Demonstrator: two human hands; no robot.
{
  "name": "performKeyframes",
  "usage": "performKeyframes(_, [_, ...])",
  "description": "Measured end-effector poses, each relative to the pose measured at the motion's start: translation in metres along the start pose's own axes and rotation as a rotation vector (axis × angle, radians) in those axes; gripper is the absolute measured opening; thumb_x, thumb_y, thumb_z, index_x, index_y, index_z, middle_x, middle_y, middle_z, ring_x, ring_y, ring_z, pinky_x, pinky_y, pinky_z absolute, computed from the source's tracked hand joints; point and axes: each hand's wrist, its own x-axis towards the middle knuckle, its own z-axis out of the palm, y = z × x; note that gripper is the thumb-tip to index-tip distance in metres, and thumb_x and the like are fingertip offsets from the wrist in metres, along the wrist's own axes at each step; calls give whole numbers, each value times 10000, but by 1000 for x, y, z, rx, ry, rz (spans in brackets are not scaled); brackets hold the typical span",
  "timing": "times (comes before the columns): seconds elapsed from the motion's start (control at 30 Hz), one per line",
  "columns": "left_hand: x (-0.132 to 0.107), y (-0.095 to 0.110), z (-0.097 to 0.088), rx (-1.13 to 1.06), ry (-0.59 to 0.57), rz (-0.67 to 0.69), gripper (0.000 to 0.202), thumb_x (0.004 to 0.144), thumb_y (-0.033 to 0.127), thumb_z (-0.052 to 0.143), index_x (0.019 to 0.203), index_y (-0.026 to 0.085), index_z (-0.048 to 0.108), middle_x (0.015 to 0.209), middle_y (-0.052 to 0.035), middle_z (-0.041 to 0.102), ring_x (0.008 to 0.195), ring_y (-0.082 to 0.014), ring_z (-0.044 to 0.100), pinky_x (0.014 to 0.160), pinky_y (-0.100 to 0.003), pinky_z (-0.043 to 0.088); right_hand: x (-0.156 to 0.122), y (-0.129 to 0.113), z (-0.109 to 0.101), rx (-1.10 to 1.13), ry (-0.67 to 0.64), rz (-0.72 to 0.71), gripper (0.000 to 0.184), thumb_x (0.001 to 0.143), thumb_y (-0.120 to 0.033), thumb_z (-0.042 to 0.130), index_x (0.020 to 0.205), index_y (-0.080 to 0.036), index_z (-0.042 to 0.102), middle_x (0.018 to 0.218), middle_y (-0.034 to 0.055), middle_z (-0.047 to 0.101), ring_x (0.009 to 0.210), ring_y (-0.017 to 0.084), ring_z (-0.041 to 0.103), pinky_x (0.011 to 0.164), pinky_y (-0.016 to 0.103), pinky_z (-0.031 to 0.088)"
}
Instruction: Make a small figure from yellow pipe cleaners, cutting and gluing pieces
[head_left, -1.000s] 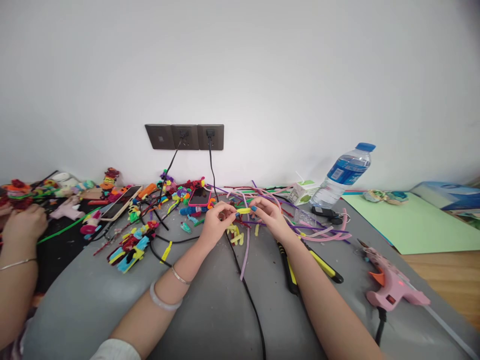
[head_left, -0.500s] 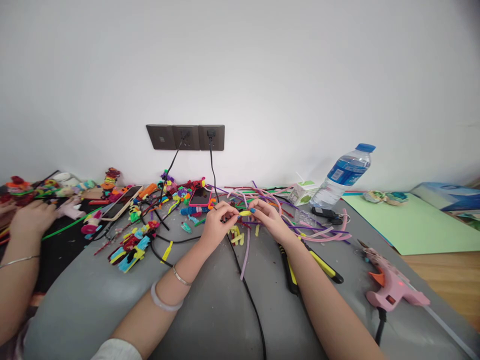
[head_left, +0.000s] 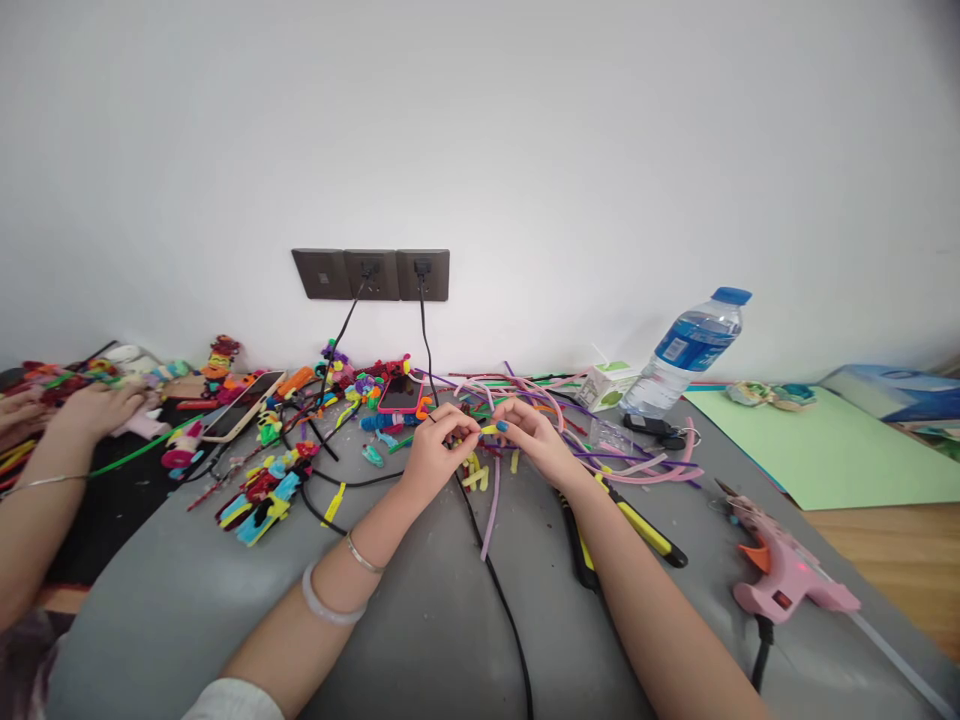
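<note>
Between my fingertips is a short yellow pipe cleaner piece [head_left: 490, 430], held just above the grey table. My left hand [head_left: 441, 447] pinches its left end, thumb and forefinger together. Its right end is pinched by my right hand [head_left: 534, 440], with blue nails showing. Below them lie several short pale-yellow pipe cleaner pieces [head_left: 474, 473]. One lilac pipe cleaner [head_left: 491, 515] points toward me from under the hands. Behind, a loose heap of pink and purple pipe cleaners [head_left: 645, 470] spreads to the right. Yellow-and-black-handled pliers [head_left: 646, 530] lie partly beneath my right forearm.
A pink glue gun [head_left: 787, 580] with a red light rests at right. A water bottle [head_left: 686, 350] leans by a drink carton [head_left: 606, 384]. Black cables [head_left: 495, 580] cross the table. Colourful pipe cleaner figures [head_left: 266, 490] lie left, near another person's hand [head_left: 97, 410].
My hands stay almost in place, with the yellow piece tilted slightly differently between the fingers. At far left, the other person's hand has shifted right and up toward a pink glue gun.
</note>
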Motion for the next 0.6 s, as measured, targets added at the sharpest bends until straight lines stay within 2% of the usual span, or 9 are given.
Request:
performKeyframes(0.4, [0, 3, 0, 2, -3, 3, 93, 823, 107, 591, 803, 191, 627, 795, -8, 583, 669, -114, 559, 609, -235, 463, 0, -1, 2, -49, -8, -6, 256, 819, -448, 665, 871, -222, 555, 822, 14, 537, 741, 162, 517, 633, 266, 421])
performKeyframes(0.6, [0, 4, 0, 2, -6, 41, 100, 832, 106, 582, 805, 192, 626, 781, -9, 566, 695, -125, 559, 618, -240, 458, -1, -2, 1, -43, -21, -3, 241, 820, -421, 669, 824, -210, 552, 771, -6, 507, 691, 144, 487, 643, 264, 406])
